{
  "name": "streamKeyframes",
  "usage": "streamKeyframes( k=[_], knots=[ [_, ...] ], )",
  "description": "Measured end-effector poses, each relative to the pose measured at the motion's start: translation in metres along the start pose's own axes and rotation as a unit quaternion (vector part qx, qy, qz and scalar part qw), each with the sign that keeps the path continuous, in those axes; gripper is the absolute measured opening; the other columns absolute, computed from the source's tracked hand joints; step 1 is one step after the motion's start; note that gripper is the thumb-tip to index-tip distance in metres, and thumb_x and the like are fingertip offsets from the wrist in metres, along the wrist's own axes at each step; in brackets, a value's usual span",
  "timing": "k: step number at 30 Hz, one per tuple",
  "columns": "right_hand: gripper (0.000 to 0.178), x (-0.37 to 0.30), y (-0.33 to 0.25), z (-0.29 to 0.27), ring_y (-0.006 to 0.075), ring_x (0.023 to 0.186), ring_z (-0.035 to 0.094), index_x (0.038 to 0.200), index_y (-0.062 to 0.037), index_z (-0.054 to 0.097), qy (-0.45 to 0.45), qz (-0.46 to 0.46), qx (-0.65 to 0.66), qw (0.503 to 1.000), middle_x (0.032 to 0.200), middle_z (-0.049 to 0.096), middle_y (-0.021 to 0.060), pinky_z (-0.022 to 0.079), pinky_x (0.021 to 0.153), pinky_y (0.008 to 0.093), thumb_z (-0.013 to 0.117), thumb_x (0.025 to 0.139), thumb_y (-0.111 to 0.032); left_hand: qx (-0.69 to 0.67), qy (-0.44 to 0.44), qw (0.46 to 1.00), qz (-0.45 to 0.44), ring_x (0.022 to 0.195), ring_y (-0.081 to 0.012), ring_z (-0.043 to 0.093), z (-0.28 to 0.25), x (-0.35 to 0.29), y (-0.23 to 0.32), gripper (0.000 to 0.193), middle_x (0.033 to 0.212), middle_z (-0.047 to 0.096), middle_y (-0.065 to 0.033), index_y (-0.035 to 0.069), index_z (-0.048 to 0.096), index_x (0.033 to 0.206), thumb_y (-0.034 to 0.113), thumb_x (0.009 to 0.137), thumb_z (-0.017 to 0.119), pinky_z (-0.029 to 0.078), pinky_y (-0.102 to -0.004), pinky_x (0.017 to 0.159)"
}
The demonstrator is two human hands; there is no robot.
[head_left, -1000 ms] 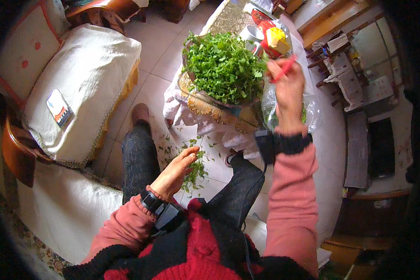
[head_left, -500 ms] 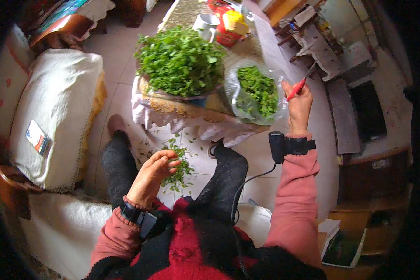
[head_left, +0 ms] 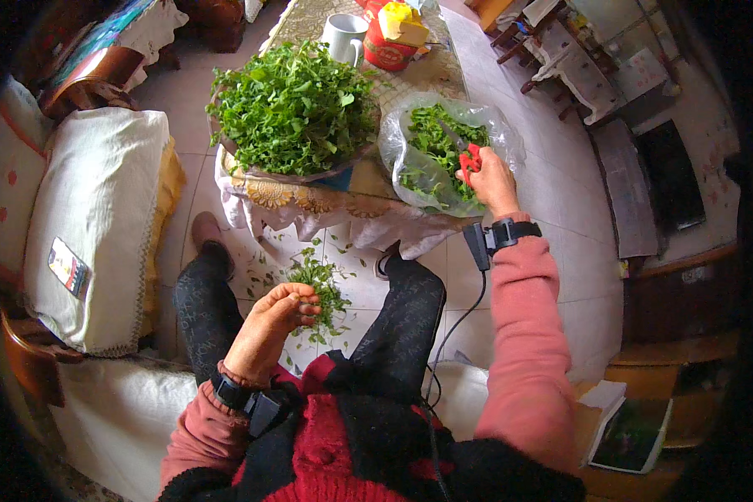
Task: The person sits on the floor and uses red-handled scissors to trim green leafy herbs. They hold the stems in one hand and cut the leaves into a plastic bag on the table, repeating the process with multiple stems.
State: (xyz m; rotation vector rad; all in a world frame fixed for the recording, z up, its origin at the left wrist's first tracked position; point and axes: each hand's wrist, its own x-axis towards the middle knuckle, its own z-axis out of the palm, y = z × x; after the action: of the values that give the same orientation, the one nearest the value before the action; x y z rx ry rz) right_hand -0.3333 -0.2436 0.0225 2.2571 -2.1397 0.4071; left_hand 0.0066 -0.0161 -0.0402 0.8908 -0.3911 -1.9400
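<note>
Greens (head_left: 429,134) part-fill the bag (head_left: 393,155) at one o'clock; a bigger heap (head_left: 293,109) remains at eleven. Right hand (head_left: 495,186) has fingers round red-handled scissors (head_left: 470,163); left hand (head_left: 265,330) curls loosely, contents unclear.

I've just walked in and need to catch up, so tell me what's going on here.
The person's right hand holds red-handled scissors at an open clear plastic bag, blades toward the greens inside. The left hand has its fingers curled above scattered sprigs on the floor; whether it pinches anything is unclear. A big leafy heap sits on the table, left of the bag.
</note>
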Motion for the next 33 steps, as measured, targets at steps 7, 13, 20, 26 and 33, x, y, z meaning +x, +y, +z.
streamKeyframes(
  k=[7,13,20,26,33],
  knots=[
    [0.014,0.010,-0.014,-0.022,0.0163,0.065,0.057,0.093,-0.0033,0.059,0.175,0.034,0.304,0.936,0.071,0.061,0.0074,0.046,0.062,0.0303,0.059,0.079,-0.009,-0.009,-0.004,1.000,0.004,0.087,-0.0149,0.058,-0.004,0.000,0.001,0.019,0.098,0.060,-0.0067,0.003,0.055,0.104,0.016,0.092,0.047,0.045,-0.0275,0.079],
    [0.012,0.001,-0.035,-0.040,0.0103,0.065,0.051,0.086,0.0001,0.056,0.119,0.037,0.298,0.946,0.070,0.057,0.0017,0.044,0.059,0.0273,0.062,0.077,-0.005,0.004,-0.018,1.000,-0.009,0.087,-0.0139,0.058,0.004,-0.005,0.000,0.019,0.098,0.060,-0.0058,0.003,0.054,0.103,0.016,0.092,0.047,0.045,-0.0272,0.079],
    [0.011,-0.001,-0.038,-0.082,0.0103,0.067,0.053,0.086,-0.0017,0.055,0.307,-0.051,0.453,0.835,0.078,0.057,0.0027,0.046,0.063,0.0248,0.056,0.078,0.006,0.005,-0.037,0.999,0.024,0.086,-0.0134,0.057,0.005,-0.008,0.007,0.018,0.097,0.060,-0.0049,0.003,0.055,0.103,0.015,0.091,0.048,0.044,-0.0258,0.078],
    [0.009,-0.006,-0.055,-0.115,0.0152,0.070,0.057,0.087,-0.0017,0.055,0.291,-0.078,0.441,0.846,0.079,0.059,0.0057,0.049,0.070,0.0279,0.058,0.080,0.004,-0.003,-0.038,0.999,0.024,0.087,-0.0133,0.058,0.015,-0.014,0.006,0.016,0.096,0.060,-0.0047,0.003,0.055,0.102,0.013,0.090,0.049,0.044,-0.0257,0.077],
    [0.009,-0.065,-0.110,-0.103,0.0223,0.078,0.061,0.083,-0.0029,0.054,0.047,-0.030,0.756,0.652,0.083,0.057,0.0080,0.054,0.074,0.0343,0.059,0.081,0.004,-0.009,-0.039,0.994,0.103,0.091,-0.0135,0.057,0.029,-0.024,0.016,0.018,0.100,0.059,-0.0045,0.003,0.055,0.105,0.011,0.089,0.052,0.045,-0.0272,0.078]
  ],
)
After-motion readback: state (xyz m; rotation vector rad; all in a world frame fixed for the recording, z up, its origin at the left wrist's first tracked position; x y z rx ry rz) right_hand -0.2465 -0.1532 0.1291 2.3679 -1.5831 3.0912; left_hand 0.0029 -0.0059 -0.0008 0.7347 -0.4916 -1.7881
